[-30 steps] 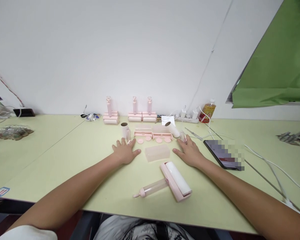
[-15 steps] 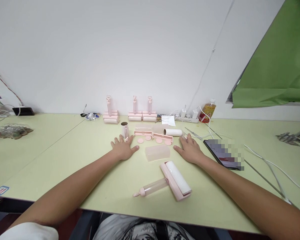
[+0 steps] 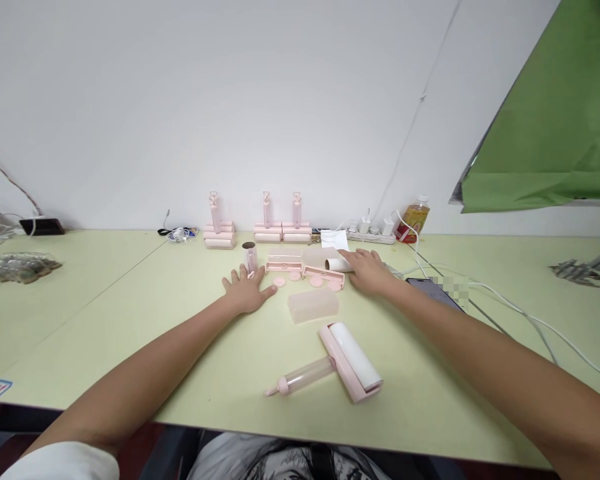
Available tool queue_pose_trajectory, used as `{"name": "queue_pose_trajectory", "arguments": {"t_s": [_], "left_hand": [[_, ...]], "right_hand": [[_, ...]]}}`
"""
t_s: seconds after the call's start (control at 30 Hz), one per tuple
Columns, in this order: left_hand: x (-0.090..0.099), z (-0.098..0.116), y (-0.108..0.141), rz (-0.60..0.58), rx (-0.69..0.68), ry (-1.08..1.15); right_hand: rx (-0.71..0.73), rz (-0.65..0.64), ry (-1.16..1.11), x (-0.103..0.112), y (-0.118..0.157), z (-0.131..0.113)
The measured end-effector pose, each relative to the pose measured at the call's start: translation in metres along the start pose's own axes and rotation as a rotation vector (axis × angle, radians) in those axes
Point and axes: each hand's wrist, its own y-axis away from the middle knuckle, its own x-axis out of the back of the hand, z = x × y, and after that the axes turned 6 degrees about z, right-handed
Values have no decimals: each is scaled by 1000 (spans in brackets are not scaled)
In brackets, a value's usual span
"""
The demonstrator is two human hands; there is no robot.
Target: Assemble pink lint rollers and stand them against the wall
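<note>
My left hand (image 3: 245, 291) lies flat with fingers spread, holding nothing, just in front of a small upright roll (image 3: 250, 257). Over the right end of a white roll (image 3: 336, 265) lying on its side is my right hand (image 3: 373, 272); its fingers partly cover the roll, and a grip cannot be made out. Between the hands are pink open holders (image 3: 284, 267), pink discs (image 3: 316, 282) and a translucent cover (image 3: 313, 305). Nearer me, a pink lint roller (image 3: 351, 360) with a white roll lies with its clear handle pointing left.
Several pink rollers (image 3: 219, 235) stand against the wall. A power strip (image 3: 375, 237), a bottle (image 3: 414, 220) and a phone (image 3: 433, 291) with white cables are on the right. Bagged items (image 3: 17, 265) lie at the far left of the table (image 3: 105, 320).
My right hand has moved left and slightly away from me, onto the right end of the white roll. My left hand stays flat; the view has shifted a little.
</note>
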Motion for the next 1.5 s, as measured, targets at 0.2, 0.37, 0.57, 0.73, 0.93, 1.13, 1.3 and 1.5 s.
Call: {"name": "queue_pose_trajectory", "arguments": {"t_s": [0.2,0.37,0.57,0.73,0.93,1.13,1.3,1.5], "left_hand": [[0,1,-1,22,-22,10],[-1,1,-4,23,-11,16],[-1,4,-7,24,-7,3],[0,7,-11,30,-17,38],[1,7,-15,41,-17,16],[1,6,-12,24,-22,10],[2,7,-8,19,-27,29],[20,6,7,9,-33,-41]], "right_hand": [[-23,-5,-1,-4,-11,-3],[24,-25,-22,-1,-9,-3],[-89,87,-138,13,-6,6],[-483,247,-433,25,-19,10],[-623,186,-522,8,-39,10],[-646,97,-495,-5,-47,9],[-608,133,-496,3,-42,9],[-418,316,-374,21,-26,11]]}}
